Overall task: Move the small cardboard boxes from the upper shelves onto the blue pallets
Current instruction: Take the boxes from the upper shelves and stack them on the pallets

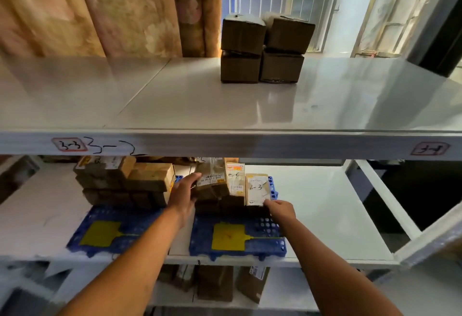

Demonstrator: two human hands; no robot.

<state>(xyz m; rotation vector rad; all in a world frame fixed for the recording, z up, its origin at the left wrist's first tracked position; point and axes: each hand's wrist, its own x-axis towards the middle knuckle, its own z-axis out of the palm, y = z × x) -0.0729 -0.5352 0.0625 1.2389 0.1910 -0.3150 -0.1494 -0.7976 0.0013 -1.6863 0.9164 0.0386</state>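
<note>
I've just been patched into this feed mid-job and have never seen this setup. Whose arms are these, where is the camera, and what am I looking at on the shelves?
There is no machine here: a person works with bare hands, and the single picture comes from a wide-angle camera on their head, looking forward and down.

The left hand rests against the side of a taped box in the stack on the right blue pallet. The right hand touches the lower corner of the box marked 2-3. Neither hand has lifted anything.

The left blue pallet carries another stack of boxes. On the upper shelf, four small cardboard boxes wait in two stacks of two.
</note>
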